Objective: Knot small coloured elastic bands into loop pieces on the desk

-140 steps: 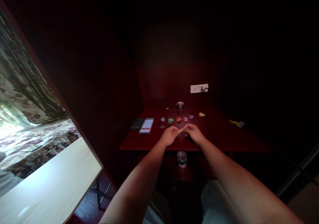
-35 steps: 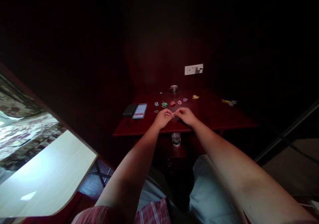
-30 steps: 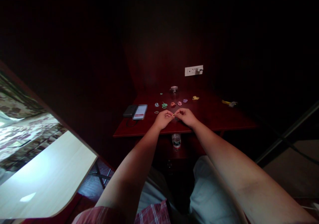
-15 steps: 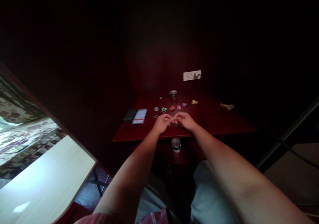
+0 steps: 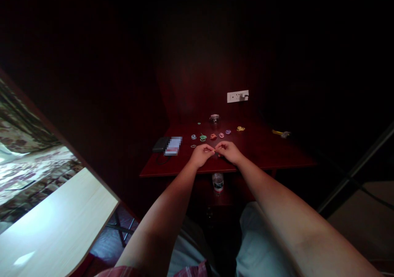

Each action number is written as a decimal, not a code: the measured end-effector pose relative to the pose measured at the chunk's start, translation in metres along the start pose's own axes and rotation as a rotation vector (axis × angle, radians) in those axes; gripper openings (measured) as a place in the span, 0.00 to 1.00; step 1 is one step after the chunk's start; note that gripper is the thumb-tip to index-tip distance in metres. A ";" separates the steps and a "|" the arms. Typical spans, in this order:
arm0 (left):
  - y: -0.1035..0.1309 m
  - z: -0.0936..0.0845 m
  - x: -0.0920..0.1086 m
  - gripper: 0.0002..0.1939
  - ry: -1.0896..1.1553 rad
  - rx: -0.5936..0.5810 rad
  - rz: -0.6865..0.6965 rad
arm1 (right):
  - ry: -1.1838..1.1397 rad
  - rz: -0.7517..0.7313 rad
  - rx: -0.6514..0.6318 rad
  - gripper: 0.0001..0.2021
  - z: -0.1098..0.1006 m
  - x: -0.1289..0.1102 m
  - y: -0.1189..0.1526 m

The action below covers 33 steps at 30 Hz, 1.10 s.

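Note:
My left hand [image 5: 201,155] and my right hand [image 5: 228,152] meet just above the front part of the dark red desk [image 5: 261,156]. Thumb and fingers of both are pinched together on a small yellowish elastic band [image 5: 214,150], mostly covered by the fingertips. Beyond them lie little groups of coloured elastic bands in a row: blue [image 5: 193,137], green [image 5: 203,137], orange-red [image 5: 213,136], pink [image 5: 221,135], purple [image 5: 228,132] and yellow [image 5: 240,128]. One pale band [image 5: 193,146] lies left of my left hand, and a single green band [image 5: 199,123] sits farther back.
A lidded clear jar [image 5: 214,120] stands at the back. On the left are a phone [image 5: 173,145] and a black case-like object [image 5: 160,144]; a yellow-handled hammer [image 5: 280,133] lies right. A plastic bottle [image 5: 218,182] stands below the desk edge. A socket panel [image 5: 237,97] is on the wall.
My fingertips have closed in on the yellowish band, so less of it shows. The whole view has shifted slightly; the things on the desk stay in place.

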<state>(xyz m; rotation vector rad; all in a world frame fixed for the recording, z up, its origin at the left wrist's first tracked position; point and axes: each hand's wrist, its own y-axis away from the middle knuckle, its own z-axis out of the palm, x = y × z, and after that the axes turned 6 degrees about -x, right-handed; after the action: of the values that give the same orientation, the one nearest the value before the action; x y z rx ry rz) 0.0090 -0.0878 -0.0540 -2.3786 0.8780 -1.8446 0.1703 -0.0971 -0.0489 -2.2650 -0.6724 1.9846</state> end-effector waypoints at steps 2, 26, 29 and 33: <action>0.000 0.000 0.001 0.10 0.013 -0.001 -0.008 | -0.030 0.014 0.034 0.10 0.000 0.003 -0.002; 0.000 0.000 -0.001 0.11 0.014 0.066 -0.012 | 0.018 0.000 0.037 0.08 -0.001 0.006 -0.002; -0.001 0.000 -0.003 0.12 0.028 0.084 -0.023 | 0.005 0.033 0.042 0.09 0.000 0.005 -0.003; -0.002 0.000 -0.004 0.13 0.039 0.093 -0.029 | 0.037 0.044 0.045 0.10 -0.001 0.005 -0.003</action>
<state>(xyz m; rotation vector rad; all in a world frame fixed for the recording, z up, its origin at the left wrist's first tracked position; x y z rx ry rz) 0.0093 -0.0846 -0.0572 -2.3199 0.7472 -1.9043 0.1704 -0.0923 -0.0525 -2.3042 -0.5741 1.9505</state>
